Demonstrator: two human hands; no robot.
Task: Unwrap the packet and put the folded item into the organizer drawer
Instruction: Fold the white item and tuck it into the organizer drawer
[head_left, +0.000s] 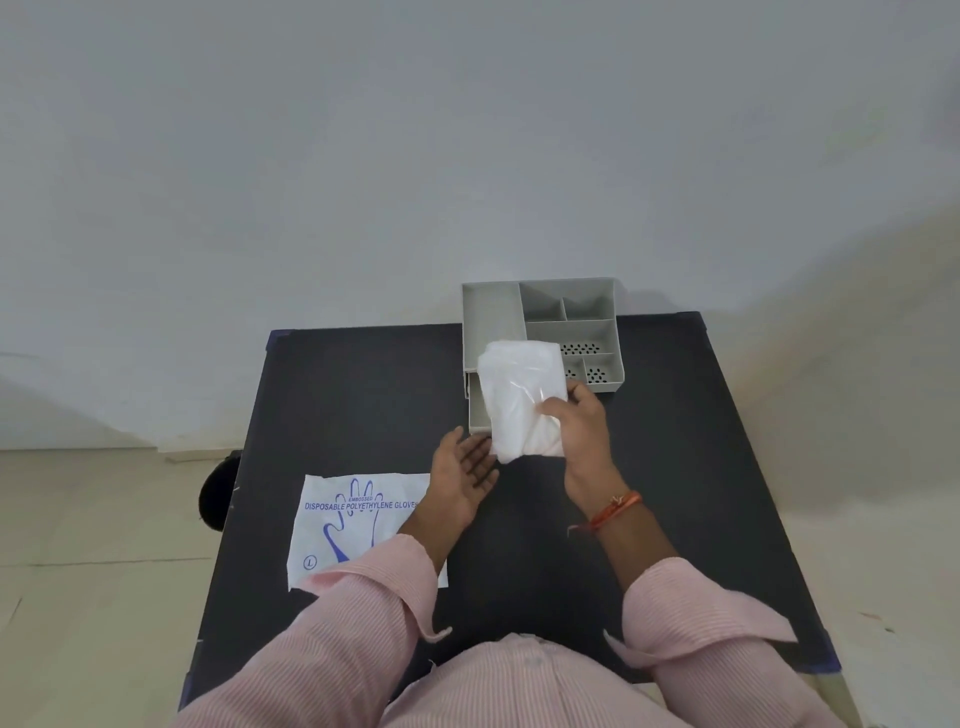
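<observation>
My right hand (579, 426) grips a folded white plastic bundle (519, 397) by its right edge and holds it upright above the pulled-out drawer (479, 413) of the grey organizer (491, 317). The bundle hides most of the drawer. My left hand (465, 470) is open, palm up, just below and left of the bundle, holding nothing. The empty white wrapper (348, 519), printed with a blue glove outline, lies flat on the table's left side, partly under my left forearm.
The organizer stands at the far edge of the black table (701, 441), against the pale wall. Its top has several open compartments, some perforated. A dark round object (218, 493) sits on the floor left of the table.
</observation>
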